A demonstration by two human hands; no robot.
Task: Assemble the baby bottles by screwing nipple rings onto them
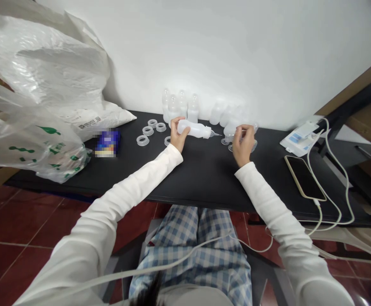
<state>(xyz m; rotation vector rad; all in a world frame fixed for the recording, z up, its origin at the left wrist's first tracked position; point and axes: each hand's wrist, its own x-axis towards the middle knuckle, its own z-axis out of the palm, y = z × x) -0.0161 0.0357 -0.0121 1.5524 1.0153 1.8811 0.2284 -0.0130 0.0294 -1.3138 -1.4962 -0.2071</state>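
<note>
My left hand [178, 135] is closed round a white plastic squeeze bottle [195, 128] held sideways, its pointed nozzle aimed right. My right hand [244, 143] is curled over small clear plastic pieces [226, 140] on the black table [204, 170], with fingers bent on something I cannot make out. Several upright translucent bottles [179, 104] stand by the wall behind my hands, and more bottles lying on their sides [228, 114] sit to their right. Several clear plastic rings [147, 131] lie left of my left hand.
Large plastic bags [35, 97] fill the table's left end, with a small blue packet [107, 143] beside them. A phone [304, 177] on a white cable and a white box [298, 138] lie at the right. A white wall stands behind the table; red floor tiles lie below.
</note>
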